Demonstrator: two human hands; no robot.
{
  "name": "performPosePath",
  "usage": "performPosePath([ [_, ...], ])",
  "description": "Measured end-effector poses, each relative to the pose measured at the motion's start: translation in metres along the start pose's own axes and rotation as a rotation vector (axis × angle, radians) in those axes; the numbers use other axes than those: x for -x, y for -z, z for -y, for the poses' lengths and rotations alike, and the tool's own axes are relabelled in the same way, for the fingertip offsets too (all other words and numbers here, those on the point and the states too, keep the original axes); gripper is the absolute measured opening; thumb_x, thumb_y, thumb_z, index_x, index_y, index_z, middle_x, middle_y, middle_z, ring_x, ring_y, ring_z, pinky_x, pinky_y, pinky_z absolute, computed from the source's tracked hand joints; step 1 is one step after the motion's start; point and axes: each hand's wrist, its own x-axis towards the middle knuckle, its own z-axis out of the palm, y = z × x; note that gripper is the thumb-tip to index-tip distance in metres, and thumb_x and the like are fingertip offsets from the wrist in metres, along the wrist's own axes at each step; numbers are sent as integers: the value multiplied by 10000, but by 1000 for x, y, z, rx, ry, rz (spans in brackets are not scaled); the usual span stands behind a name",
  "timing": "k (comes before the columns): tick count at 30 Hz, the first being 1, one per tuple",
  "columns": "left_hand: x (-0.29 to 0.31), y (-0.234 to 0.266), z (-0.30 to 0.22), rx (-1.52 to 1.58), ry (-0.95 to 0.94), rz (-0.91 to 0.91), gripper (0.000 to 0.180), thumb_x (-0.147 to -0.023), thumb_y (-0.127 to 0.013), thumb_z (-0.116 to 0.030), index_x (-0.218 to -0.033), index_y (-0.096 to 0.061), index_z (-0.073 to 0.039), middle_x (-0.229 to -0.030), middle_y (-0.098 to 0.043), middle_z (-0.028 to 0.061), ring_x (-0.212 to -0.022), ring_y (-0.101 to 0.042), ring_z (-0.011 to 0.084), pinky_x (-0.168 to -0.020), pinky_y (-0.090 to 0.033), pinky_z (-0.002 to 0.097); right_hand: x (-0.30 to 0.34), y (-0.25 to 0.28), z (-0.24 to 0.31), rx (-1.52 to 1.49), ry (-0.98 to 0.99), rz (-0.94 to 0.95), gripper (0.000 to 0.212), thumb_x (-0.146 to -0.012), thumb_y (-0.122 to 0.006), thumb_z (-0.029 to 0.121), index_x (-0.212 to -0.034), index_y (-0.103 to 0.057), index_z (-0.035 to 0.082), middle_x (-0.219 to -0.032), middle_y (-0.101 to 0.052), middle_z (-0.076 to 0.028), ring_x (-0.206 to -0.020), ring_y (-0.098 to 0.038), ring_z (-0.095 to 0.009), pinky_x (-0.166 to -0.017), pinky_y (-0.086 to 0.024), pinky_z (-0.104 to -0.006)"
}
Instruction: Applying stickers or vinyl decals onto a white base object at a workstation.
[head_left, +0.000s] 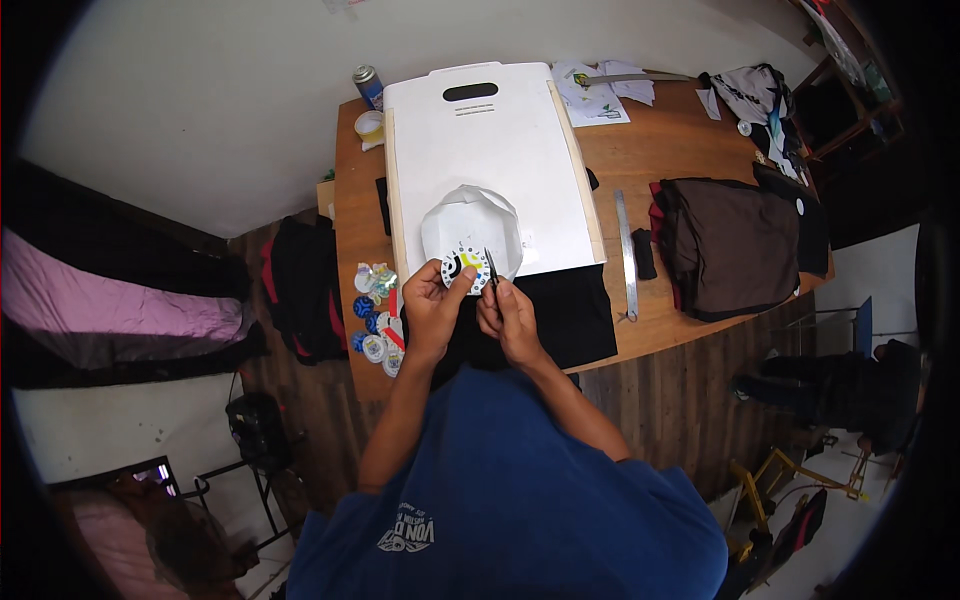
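Observation:
My left hand pinches a round white printed badge with yellow, black and blue marks, thumb on its lower right. Against the badge's right edge, my right hand closes on a thin dark pointed tool; whether it is tweezers or small snips I cannot tell. Both hands are close together over the near edge of a white board with a slot at its far end. Just beyond the badge lies a white, crumpled-rimmed shallow bowl. Black cloth is spread below the board and my hands.
Several round badges lie left on the wooden table. A metal ruler and folded dark clothes are to the right. A spray can and a yellowish cup stand far left. Printed papers lie far right.

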Motion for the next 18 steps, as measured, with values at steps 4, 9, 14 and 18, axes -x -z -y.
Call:
performPosePath([
  [4,0,1,1,-14,5,23,55,-886,-659,-26,-923,-630,3,-884,-678,56,-791,-623,71,-744,-494,218,-2,2,-3,7,9,12,371,-1058,-321,370,-857,-430,78,-587,-290,50,-474,-228,-48,-432,-227,-209],
  [9,-1,2,1,-5,9,7,67,-888,-664,-28,-926,-631,16,-880,-673,56,-791,-621,73,-741,-492,214,-3,8,-3,54,18,-76,394,-1061,-276,382,-910,-461,68,-604,-329,22,-498,-286,-68,-464,-284,-215],
  [14,-1,3,-1,-16,-5,-28,87,-890,-671,-34,-936,-633,29,-883,-671,59,-795,-619,76,-734,-489,207,-20,1,25,269,93,-115,481,-1057,-278,408,-1201,-488,1,-679,-379,19,-618,-371,-71,-588,-342,-225],
  [18,-6,6,10,-12,-2,-17,75,-890,-675,-40,-915,-637,20,-864,-661,39,-782,-603,62,-714,-480,203,-28,1,42,294,46,-98,474,-1034,-410,369,-1310,-491,-8,-692,-386,66,-611,-369,-42,-563,-319,-200],
])
